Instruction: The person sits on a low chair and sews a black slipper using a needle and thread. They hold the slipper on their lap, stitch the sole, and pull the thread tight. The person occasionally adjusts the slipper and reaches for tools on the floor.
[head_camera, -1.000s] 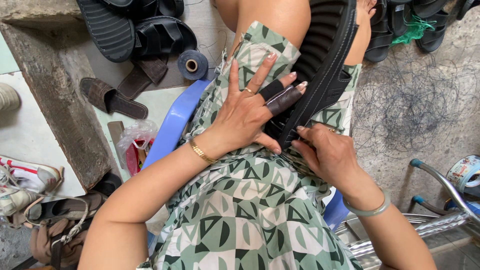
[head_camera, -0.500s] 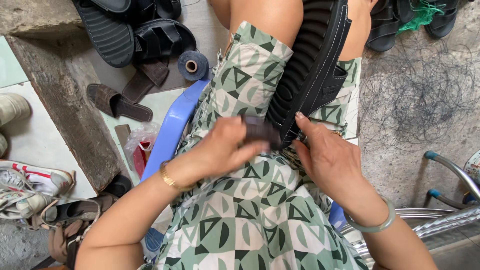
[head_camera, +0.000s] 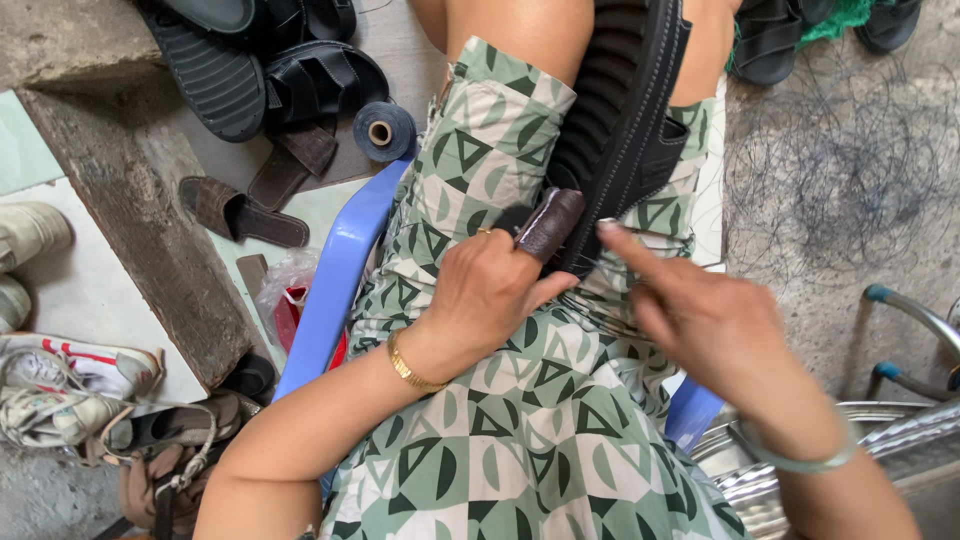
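Observation:
A black sandal (head_camera: 620, 110) lies sole-up along my lap on the green patterned dress. My left hand (head_camera: 490, 290), with a gold bangle and ring, is curled against the sandal's near end. A brown leather finger guard (head_camera: 548, 225) on its forefinger presses on the sole's edge. My right hand (head_camera: 700, 320) hovers just right of that end, forefinger stretched toward the sandal, other fingers bent under. Whether it pinches a thread is too fine to see.
I sit on a blue plastic chair (head_camera: 340, 270). At the upper left are black sandals (head_camera: 300, 80), a grey thread spool (head_camera: 383, 132) and a brown slipper (head_camera: 240, 212). Sneakers (head_camera: 70, 375) lie lower left beside a concrete ledge (head_camera: 150, 230). A metal frame (head_camera: 900, 320) stands at the right.
My left hand went from spread flat on the sandal to curled at its near end. My right hand has drawn back to the right, away from the sandal.

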